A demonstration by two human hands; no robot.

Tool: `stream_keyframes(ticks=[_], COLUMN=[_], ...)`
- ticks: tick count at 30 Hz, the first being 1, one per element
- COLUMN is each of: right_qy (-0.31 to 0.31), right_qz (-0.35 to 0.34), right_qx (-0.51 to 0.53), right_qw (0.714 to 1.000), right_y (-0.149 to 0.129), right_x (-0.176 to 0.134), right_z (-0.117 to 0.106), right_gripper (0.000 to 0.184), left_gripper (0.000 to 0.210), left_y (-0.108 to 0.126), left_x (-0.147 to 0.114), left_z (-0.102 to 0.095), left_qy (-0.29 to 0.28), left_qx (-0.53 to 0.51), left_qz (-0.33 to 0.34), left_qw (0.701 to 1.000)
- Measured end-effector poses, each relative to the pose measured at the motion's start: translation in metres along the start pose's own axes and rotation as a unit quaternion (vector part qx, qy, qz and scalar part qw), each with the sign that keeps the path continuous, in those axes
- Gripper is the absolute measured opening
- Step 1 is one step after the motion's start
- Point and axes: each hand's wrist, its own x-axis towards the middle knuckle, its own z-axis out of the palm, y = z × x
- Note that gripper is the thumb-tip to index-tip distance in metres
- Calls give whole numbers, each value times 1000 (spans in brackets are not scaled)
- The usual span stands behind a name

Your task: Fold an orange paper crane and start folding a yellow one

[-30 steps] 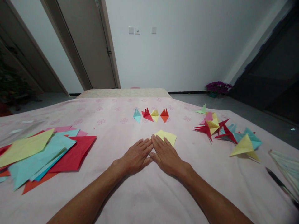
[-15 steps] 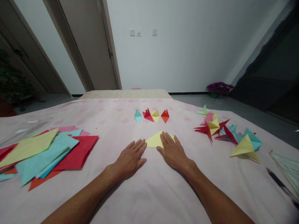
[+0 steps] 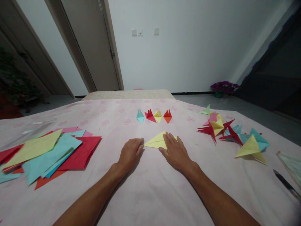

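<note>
A folded yellow paper (image 3: 156,141) lies on the cloth in front of me, its narrow point to the left. My right hand (image 3: 175,149) presses flat on its right part, fingers stretched, and covers that end. At the left point, my left hand (image 3: 131,153) is closed, with bent fingers and the thumb drawn in against them, pinching the tip. Just beyond stand small folded paper pieces in a row: a light blue one (image 3: 140,116), a red one (image 3: 150,115), a yellow one (image 3: 158,116) and an orange-red one (image 3: 167,116).
Coloured paper sheets (image 3: 51,153) are piled at the left. Several folded paper cranes (image 3: 231,135) sit in a group at the right, with a dark pen-like tool (image 3: 285,183) nearer the right edge. A pink patterned cloth (image 3: 150,194) covers the table.
My left hand has gone from flat, stretched fingers to a curled, closed shape at the paper's left point. My right hand stays flat on the paper. The view has shifted slightly.
</note>
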Motion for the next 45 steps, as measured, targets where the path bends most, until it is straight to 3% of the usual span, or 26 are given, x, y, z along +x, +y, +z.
stream_keyframes(ticks=[6,10,12,14,16,20,24,26,29,31,36,39,42,45], right_qy=[138,148,139,123,113,107,87,98,173,207,101,67,70,81], right_qz=[54,-10,-59,-114,-166,-243,-261,-242,-169,-146,-265,-277,-265,-250], right_qx=[60,118,148,173,188,199,193,188,161,132,100,95,81,65], right_qw=[987,982,977,971,961,943,942,947,957,958,954,954,958,963], right_y=[4,3,1,-1,-4,-13,-15,-11,1,6,-5,-16,-20,-18], right_x=[0,2,2,2,1,0,0,0,1,0,-5,-9,-9,-7], right_z=[-9,-16,-15,-14,-13,-15,-16,-17,-22,-29,-40,-40,-38,-35], right_gripper=[65,66,72,76,77,73,70,70,67,64,68,68,46,24], left_gripper=[28,38,36,23,33,64,70,59,27,16,12,10,4,15], left_y=[27,46,46,39,29,18,16,13,0,-10,-27,-31,-35,-37], left_x=[2,-8,-7,-2,5,12,12,13,14,15,15,14,14,12], left_z=[0,-7,-8,-9,-8,-6,-8,-12,-16,-15,-4,2,4,-2], left_qy=[-46,-167,-137,-46,4,-45,-86,-67,-8,13,18,19,10,10], left_qx=[-116,-281,-318,-321,-313,-313,-314,-326,-329,-322,-362,-401,-397,-326], left_qz=[21,24,-10,-31,2,63,51,47,47,31,-17,-47,-52,-24], left_qw=[992,945,938,945,950,947,944,942,943,946,932,915,916,945])
